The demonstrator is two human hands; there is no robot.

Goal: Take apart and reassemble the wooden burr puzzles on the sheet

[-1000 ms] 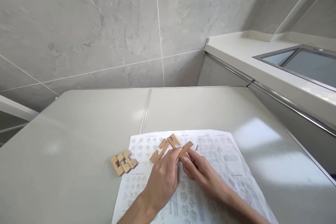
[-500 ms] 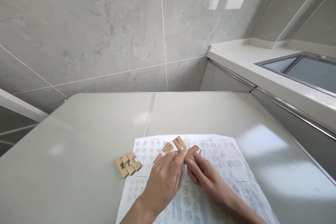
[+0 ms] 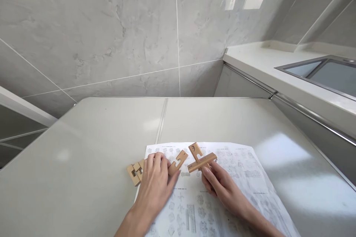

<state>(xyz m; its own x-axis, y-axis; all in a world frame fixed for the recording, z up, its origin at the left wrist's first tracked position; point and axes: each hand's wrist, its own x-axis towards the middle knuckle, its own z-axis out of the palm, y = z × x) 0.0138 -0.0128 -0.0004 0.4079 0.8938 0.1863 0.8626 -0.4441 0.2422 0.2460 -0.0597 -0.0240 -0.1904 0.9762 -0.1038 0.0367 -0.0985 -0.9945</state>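
Observation:
My right hand [image 3: 219, 184] pinches a cross of two notched wooden puzzle pieces [image 3: 200, 158] and holds it just above a printed instruction sheet [image 3: 241, 177]. One of these pieces bears a dark mark. My left hand [image 3: 155, 183] lies flat with its fingers stretched out. Its fingertips rest on a single notched wooden piece [image 3: 180, 160]. Just beyond them, a small cluster of interlocked wooden pieces [image 3: 134, 172] lies at the sheet's left edge, partly hidden by my fingers.
The sheet lies on a pale grey table [image 3: 83, 163] with a seam down its middle, set against a grey tiled wall [image 3: 111, 44]. To the right runs a white counter [image 3: 267, 63] with a sunken steel sink [image 3: 325, 70].
My left hand has let go of the cross and slid left onto the single piece and the cluster. The right hand has lifted the crossed pieces slightly. The camera has shifted a little.

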